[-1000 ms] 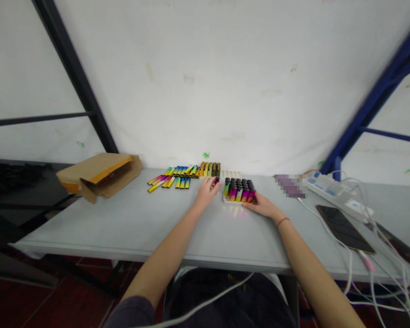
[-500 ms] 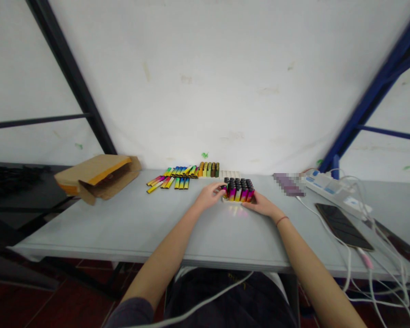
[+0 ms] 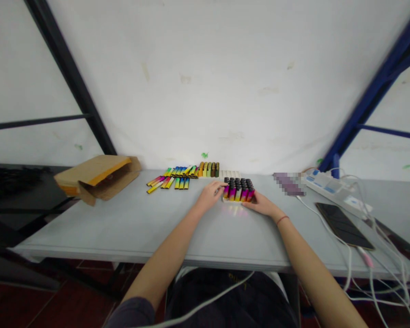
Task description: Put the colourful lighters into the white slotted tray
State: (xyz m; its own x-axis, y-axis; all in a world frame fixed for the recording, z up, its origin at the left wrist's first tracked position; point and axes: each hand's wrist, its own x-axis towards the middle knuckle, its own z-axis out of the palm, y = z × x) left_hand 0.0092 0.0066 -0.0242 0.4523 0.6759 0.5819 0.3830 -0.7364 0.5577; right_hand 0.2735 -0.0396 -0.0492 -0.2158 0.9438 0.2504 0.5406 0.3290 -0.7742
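Observation:
Several purple, pink and yellow lighters [image 3: 238,192] with black tops stand upright in rows in a low white tray [image 3: 229,200] on the table. My left hand [image 3: 210,196] is at the tray's left side, fingertips against the front left lighter, thumb and fingers apart. With my right hand [image 3: 261,204] I grip the tray's front right corner, the thumb along its front; the other fingers are partly hidden behind the lighters. Beyond my left hand, several loose colourful lighters [image 3: 167,180] lie flat. Behind them, another group of upright orange, green and brown lighters [image 3: 209,169] stands near the wall.
An empty white tray [image 3: 230,174] lies at the back of the grey table [image 3: 150,228]. A torn cardboard box [image 3: 99,175] is on the left. On the right are a phone [image 3: 343,225], a power strip [image 3: 338,191], tangled white cables and a blurred-out item [image 3: 289,184].
My left fingers have shifted slightly from the front left lighter, which now stands in line in the tray. My right hand and the tray have stayed in place.

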